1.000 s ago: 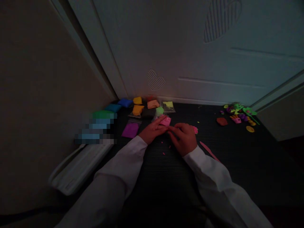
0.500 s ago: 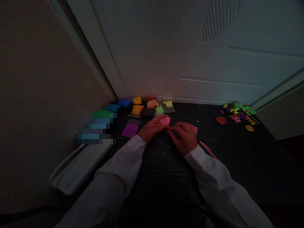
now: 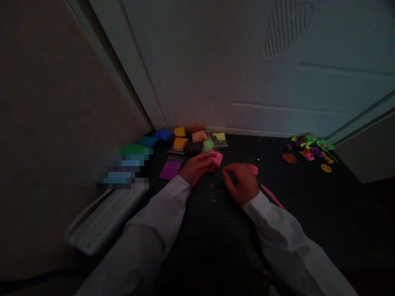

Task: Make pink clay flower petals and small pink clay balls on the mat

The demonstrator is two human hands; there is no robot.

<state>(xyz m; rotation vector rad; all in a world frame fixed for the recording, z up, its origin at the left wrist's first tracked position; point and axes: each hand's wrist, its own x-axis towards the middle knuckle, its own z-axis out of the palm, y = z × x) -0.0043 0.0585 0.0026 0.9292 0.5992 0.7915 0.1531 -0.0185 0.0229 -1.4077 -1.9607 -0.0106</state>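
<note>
My left hand (image 3: 199, 168) is open, its fingers stretched to the right beside a pink packet of modelling clay (image 3: 217, 158); whether it touches the packet is unclear. A short gap away, my right hand (image 3: 242, 183) is closed, thumb and forefinger pinched together. Anything between those fingertips is too small to make out. Just behind its knuckles a small pink clay piece (image 3: 255, 169) shows in part. Tiny pink clay bits (image 3: 214, 200) lie on the dark table between my forearms. A pink modelling knife (image 3: 273, 197) rests to the right of my right wrist.
Clay packets line the back left, among them purple (image 3: 170, 169), orange (image 3: 180, 144) and blue (image 3: 163, 134). A long white case (image 3: 108, 218) lies along the left wall. At right sit a reddish-brown lump (image 3: 289, 158) and colourful clay figures (image 3: 311, 146). A white panel (image 3: 247, 74) rises behind.
My hands have come apart: the right one has drawn off the left palm to the right, still pinched. My left hand has rolled over slightly, its fingers now angled down.
</note>
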